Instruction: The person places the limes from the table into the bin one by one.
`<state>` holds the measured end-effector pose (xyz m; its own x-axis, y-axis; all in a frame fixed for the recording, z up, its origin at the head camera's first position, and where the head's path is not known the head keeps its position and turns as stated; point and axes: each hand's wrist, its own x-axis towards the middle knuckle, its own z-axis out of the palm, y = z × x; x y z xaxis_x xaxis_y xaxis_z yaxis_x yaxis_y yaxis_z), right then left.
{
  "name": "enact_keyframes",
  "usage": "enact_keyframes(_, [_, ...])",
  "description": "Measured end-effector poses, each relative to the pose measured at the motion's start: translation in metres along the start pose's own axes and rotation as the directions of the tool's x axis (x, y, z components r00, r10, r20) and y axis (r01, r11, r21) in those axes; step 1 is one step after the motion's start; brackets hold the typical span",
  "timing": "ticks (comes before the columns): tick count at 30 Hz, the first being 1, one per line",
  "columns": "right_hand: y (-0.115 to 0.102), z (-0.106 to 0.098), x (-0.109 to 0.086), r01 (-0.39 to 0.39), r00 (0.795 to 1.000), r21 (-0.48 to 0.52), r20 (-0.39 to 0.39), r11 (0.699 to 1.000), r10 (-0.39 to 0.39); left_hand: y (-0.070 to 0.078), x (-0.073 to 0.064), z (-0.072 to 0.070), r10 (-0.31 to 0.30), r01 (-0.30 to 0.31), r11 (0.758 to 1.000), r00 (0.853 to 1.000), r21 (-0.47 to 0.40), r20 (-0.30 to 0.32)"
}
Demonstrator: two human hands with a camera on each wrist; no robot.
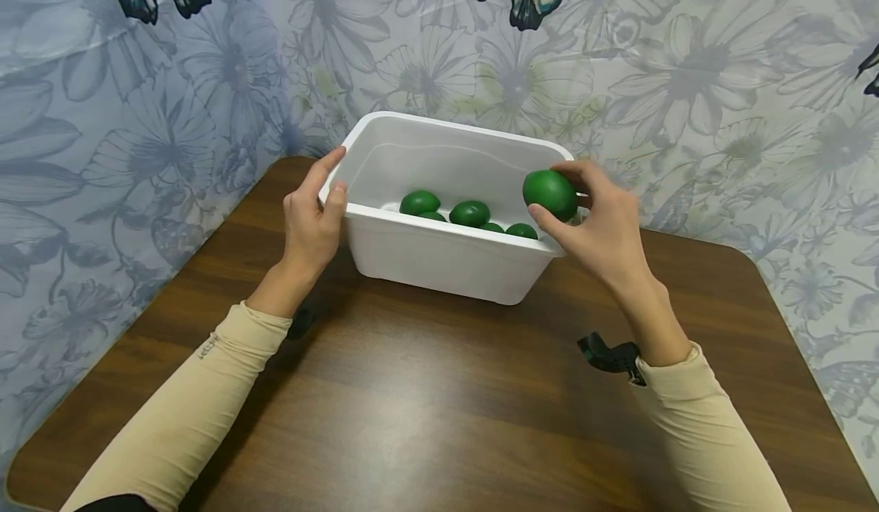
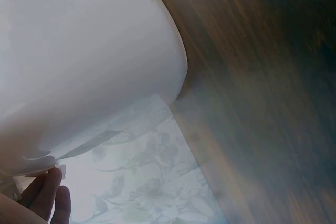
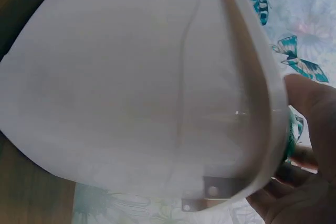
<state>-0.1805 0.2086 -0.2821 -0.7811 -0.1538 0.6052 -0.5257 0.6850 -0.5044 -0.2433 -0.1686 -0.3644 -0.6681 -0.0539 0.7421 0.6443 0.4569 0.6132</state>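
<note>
A white plastic tub (image 1: 446, 260) stands tilted on the table, its opening towards me. My left hand (image 1: 312, 222) grips its left rim, thumb on top. In the left wrist view, fingers (image 2: 47, 195) show under the rim. My right hand (image 1: 611, 226) pinches a smooth green lime (image 1: 549, 194) between thumb and fingers, over the tub's right end. Only a sliver of that lime (image 3: 290, 139) shows past the rim in the right wrist view. Several more limes (image 1: 470, 213) lie in the tub, some partly hidden by its front wall.
The brown wooden table (image 1: 412, 405) has rounded corners. Behind it hangs a pale cloth (image 1: 700, 77) printed with flowers and butterflies. A black strap mount (image 1: 611, 354) sticks out from the right wrist.
</note>
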Motion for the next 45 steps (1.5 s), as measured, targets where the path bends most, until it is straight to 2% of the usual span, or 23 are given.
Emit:
enact_keyframes(6, [0.004,0.007,-0.005,0.019,0.998,-0.016,0.059,1.0,-0.018,-0.001,0.001,0.005,0.004,-0.005,1.0,1.0,-0.019,-0.016])
enact_keyframes(17, [0.011,0.01,-0.014,0.017,1.0,0.006,0.02,1.0,-0.017,0.001,0.001,0.01,-0.008,0.007,1.0,1.0,-0.016,-0.022])
enact_keyframes(25, [0.016,0.016,-0.019,0.011,0.999,0.012,0.039,1.0,-0.012,-0.001,0.0,0.01,-0.018,0.018,1.0,1.0,-0.013,-0.014])
enact_keyframes(37, [0.015,0.029,-0.021,0.057,0.998,0.006,0.037,0.998,-0.057,-0.005,-0.003,0.004,-0.037,0.037,0.999,0.999,-0.005,-0.036])
enact_keyframes(45, [0.018,0.027,-0.02,0.067,0.996,-0.012,0.055,0.998,-0.067,-0.005,-0.004,0.003,-0.028,0.029,1.0,0.999,0.011,-0.014])
